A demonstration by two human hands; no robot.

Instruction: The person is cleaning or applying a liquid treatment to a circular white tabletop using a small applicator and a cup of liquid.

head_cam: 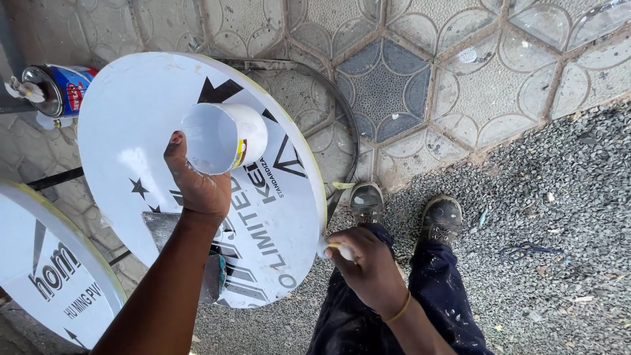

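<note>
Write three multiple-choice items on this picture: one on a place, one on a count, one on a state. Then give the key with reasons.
1. Where is the can?
A. Left of the big sign
B. On the gravel
C. Between the shoes

2. How many round signs show?
A. One
B. Two
C. Four

3. How is the cup held?
A. Upright
B. Tipped on its side
C. Upside down on the floor

Key: 1 A, the can lies past the big sign's left edge. 2 B, a second sign shows at lower left. 3 B, the left hand holds it with its mouth facing the camera; the right hand grips a small tool at the sign's rim.
</note>
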